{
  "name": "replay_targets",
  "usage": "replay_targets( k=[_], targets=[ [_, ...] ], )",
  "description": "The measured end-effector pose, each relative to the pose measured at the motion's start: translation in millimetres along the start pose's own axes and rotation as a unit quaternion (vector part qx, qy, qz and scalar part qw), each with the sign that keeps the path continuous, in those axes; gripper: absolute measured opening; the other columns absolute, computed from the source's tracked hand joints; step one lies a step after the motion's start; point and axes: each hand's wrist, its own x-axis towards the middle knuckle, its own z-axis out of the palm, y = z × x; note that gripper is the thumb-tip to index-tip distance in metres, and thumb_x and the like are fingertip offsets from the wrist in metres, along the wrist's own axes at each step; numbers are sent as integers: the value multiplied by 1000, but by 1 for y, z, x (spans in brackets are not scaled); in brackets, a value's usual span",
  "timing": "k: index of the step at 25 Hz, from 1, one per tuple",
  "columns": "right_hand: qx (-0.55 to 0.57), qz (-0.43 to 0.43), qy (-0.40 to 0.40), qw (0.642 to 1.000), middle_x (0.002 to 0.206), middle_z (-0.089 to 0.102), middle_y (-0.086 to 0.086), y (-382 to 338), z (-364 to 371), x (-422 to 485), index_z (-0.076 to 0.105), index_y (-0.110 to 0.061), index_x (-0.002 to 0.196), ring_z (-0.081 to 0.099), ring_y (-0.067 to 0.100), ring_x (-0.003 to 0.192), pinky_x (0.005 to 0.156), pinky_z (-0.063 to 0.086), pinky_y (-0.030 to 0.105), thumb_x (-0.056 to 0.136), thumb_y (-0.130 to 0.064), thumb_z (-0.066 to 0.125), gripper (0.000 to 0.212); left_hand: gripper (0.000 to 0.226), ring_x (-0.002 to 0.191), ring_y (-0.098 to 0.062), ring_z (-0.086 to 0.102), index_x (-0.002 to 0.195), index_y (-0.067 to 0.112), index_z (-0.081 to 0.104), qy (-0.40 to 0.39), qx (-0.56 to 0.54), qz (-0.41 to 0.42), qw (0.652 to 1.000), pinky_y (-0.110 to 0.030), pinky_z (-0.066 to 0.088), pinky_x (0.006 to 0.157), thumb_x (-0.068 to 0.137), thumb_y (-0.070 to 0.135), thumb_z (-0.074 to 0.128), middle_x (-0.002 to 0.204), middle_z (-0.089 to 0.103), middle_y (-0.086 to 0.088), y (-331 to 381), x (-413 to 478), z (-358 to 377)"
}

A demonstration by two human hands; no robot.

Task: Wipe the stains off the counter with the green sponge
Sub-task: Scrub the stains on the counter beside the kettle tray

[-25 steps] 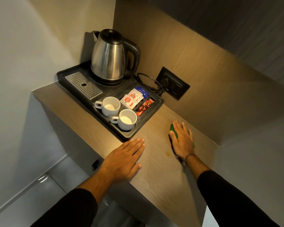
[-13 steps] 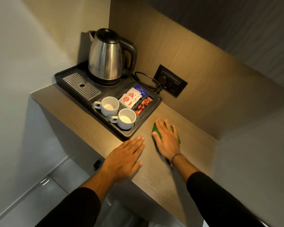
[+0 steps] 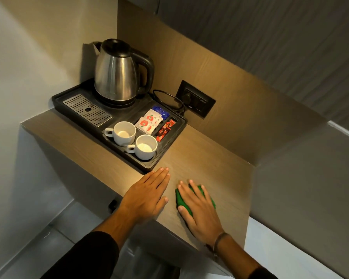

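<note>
The green sponge lies flat on the wooden counter, near its front edge. My right hand presses down on the sponge with spread fingers and covers most of it; green shows at the left and right sides. My left hand rests flat on the counter just left of it, palm down, fingers together, holding nothing. No stain is visible on the bare wood around the hands.
A black tray sits at the back left with a steel kettle, two white cups, and sachets. A wall socket with a cord is behind. The counter ends at a wall on the right.
My right hand has slid the sponge from the back of the counter toward the front edge and leftward, close to my left hand. My left hand has stayed in place.
</note>
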Motion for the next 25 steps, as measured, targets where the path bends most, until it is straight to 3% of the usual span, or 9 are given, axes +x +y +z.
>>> replay_targets(
  k=[5,8,11,15,20,25],
  targets=[
    [10,126,11,992,171,15,-10,-3,-23,24,16,-34,163,0,13,159,128,6,55,110,-51,25,56,74,161,-24,6,164,10,13,-1,-1,3,1000,-44,11,131,105,51,31,175,14,-12,2,0,0],
    [6,70,10,997,173,15,-10,-40,-3,3,15,-35,164,-2,14,160,128,-1,52,110,-54,24,58,75,161,-25,6,164,10,11,-10,13,4,1000,-48,17,131,105,52,27,175,13,-14,0,-2,0],
    [-14,34,3,999,173,13,-14,-19,-4,-47,11,-36,165,-2,12,159,127,3,53,110,-56,23,59,75,161,-25,5,164,9,9,-8,18,5,1000,-46,13,131,105,52,27,175,12,-13,-1,-1,0],
    [-2,162,29,986,171,18,-10,-15,-17,-28,20,-32,163,2,14,159,127,9,56,110,-49,32,57,74,161,-25,3,164,8,9,-13,22,9,1000,-45,11,131,106,49,30,175,10,-13,-1,-2,0],
    [0,122,21,992,173,12,-15,-26,2,-71,10,-39,164,-2,16,160,126,11,62,107,-63,29,64,75,161,-26,4,164,8,7,-31,15,4,999,-46,14,131,105,51,26,175,9,-13,0,-1,-6],
    [-22,254,36,966,171,12,-9,10,-21,-32,14,-40,163,-1,23,160,127,4,57,100,-74,35,75,76,161,-26,4,164,6,8,-41,15,4,999,-46,12,131,105,50,27,175,9,-14,-1,0,-7]
  ],
)
